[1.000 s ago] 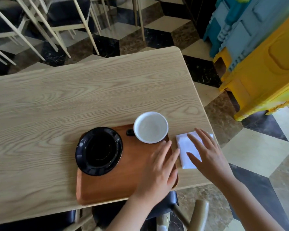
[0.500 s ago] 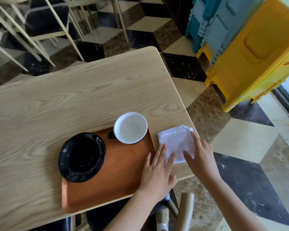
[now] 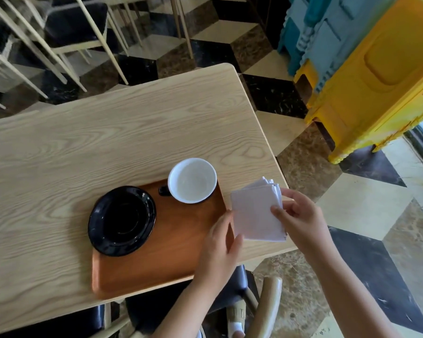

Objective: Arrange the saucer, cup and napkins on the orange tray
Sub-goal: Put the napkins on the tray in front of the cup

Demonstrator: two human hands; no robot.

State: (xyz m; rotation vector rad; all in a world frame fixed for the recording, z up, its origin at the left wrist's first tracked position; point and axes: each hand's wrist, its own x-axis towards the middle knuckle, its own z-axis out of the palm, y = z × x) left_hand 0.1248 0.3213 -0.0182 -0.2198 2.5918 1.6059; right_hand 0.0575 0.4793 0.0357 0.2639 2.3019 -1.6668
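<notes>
**A:** so what are the hands doing here? The right hand [image 3: 300, 220] has the stack of white napkins [image 3: 257, 213] pinched, thumb on top and fingers curled around the far edge. Stack looks tilted, its far corners fanned out a bit; can't tell if its near edge touches the table.

**B:** yeah, and the left hand [image 3: 220, 250] is just beside it, fingers loosely together and not gripping anything. Its fingertips sit right at the stack's left edge, over the right rim of the orange tray [image 3: 156, 272]. Can't tell if it's touching the tray.

**A:** where's the rest?

**B:** black saucer [image 3: 122, 220] is well left of the left hand, on the tray's far left corner and hanging over the rim onto the wooden table [image 3: 108, 132]. White cup [image 3: 192, 180] is beyond the left hand's fingertips, on the tray's far right corner, dark handle pointing at the saucer. Cup and saucer are close but apart.
</notes>
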